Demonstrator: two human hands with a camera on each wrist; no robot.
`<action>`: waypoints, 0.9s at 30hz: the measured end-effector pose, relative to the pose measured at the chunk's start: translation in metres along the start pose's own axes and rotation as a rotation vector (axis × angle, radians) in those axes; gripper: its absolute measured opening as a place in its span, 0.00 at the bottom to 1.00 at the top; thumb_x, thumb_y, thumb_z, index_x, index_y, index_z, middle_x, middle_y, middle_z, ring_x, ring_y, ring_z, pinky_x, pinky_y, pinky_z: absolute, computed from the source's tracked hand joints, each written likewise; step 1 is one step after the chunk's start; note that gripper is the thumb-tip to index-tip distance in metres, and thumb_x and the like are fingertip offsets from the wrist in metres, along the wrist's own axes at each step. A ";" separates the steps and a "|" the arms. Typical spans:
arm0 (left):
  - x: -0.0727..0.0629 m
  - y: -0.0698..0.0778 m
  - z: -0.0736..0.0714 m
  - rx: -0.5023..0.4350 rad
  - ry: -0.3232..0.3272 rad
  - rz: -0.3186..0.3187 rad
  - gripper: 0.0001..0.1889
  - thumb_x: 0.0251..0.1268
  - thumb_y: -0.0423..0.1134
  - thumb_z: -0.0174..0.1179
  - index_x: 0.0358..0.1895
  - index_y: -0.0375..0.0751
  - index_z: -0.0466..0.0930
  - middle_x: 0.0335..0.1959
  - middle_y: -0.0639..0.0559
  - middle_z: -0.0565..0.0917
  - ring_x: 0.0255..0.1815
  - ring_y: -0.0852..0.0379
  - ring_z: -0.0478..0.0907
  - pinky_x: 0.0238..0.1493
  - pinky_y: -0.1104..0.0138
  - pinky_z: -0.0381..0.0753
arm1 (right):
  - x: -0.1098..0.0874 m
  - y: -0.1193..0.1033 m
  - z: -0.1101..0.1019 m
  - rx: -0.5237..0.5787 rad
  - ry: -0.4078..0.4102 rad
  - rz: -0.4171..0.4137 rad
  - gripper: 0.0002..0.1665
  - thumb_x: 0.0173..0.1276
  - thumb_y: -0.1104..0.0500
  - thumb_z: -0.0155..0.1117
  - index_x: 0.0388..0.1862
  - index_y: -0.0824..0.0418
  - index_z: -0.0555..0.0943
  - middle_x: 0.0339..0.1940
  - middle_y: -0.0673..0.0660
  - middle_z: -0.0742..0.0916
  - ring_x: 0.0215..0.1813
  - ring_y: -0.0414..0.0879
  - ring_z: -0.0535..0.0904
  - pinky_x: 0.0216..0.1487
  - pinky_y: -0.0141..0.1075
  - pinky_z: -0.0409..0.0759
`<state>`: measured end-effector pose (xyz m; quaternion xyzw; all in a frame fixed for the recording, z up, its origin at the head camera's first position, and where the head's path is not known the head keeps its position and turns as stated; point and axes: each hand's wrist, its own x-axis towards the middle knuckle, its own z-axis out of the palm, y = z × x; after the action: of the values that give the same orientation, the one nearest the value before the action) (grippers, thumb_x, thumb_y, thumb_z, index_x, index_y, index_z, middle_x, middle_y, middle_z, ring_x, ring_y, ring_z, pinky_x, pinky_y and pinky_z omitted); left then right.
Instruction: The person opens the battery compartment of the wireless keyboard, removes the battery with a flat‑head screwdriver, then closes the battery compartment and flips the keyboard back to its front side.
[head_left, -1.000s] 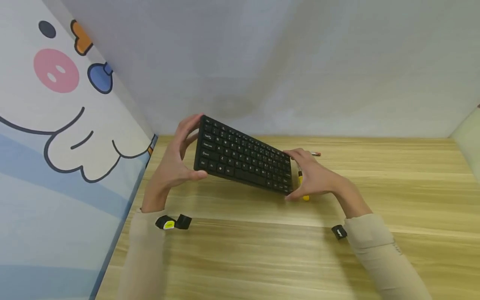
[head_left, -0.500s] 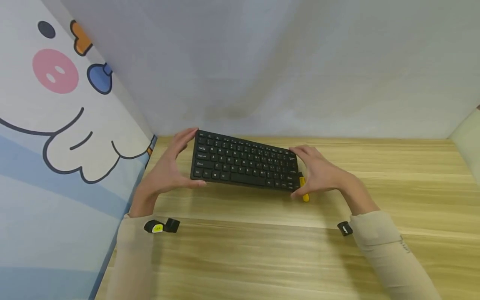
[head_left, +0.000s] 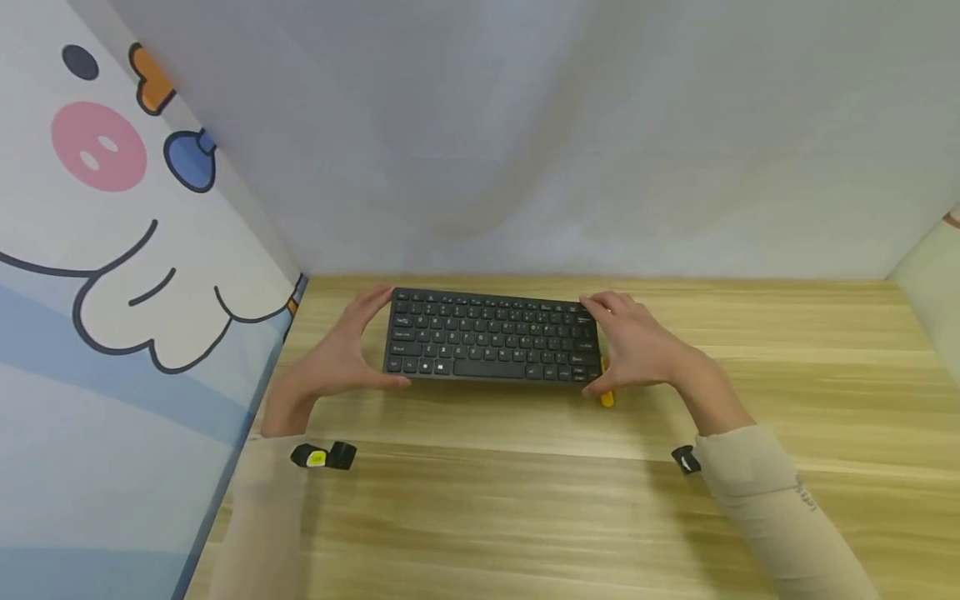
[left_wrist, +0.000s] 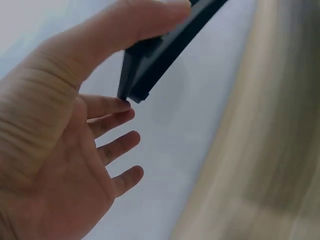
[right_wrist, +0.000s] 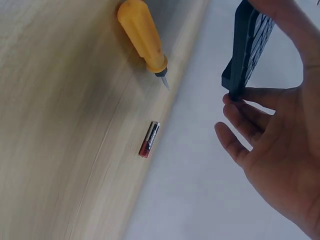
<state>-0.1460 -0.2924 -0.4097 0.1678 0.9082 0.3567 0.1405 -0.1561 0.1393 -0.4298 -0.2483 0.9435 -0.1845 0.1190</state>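
Observation:
A black compact keyboard (head_left: 491, 337) is held in the air above the table, its keys toward the head camera. My left hand (head_left: 337, 354) grips its left end, thumb on the near edge and fingertips at the far corner. At the other end my right hand (head_left: 637, 350) pinches the keyboard the same way. Both wrist views show air between its ends and the table. In the right wrist view, a yellow-handled tool (right_wrist: 142, 35) with a short pointed metal tip lies on the table, near a red-and-black battery (right_wrist: 149, 139). The keyboard's underside is mostly hidden.
The wood-grain table (head_left: 495, 517) meets a pale grey wall (head_left: 562, 167) just beyond the keyboard. A cartoon-printed panel (head_left: 142, 333) stands along the left side. Black straps with small parts (head_left: 324, 456) sit at the left wrist.
The keyboard has come down and levelled: its raised left end has dropped, and its face has turned more toward the head camera. Both hands have kept their grip.

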 end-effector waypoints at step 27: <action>0.019 -0.050 0.045 0.128 -0.116 -0.145 0.71 0.37 0.47 0.84 0.83 0.36 0.43 0.85 0.37 0.46 0.85 0.33 0.43 0.82 0.37 0.49 | 0.014 -0.006 0.038 -0.152 -0.026 0.022 0.79 0.35 0.31 0.85 0.79 0.71 0.61 0.74 0.68 0.72 0.74 0.65 0.67 0.77 0.61 0.65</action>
<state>-0.1562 -0.2923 -0.4790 0.1308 0.9292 0.2766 0.2073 -0.1534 0.1156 -0.4638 -0.2487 0.9558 -0.1077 0.1140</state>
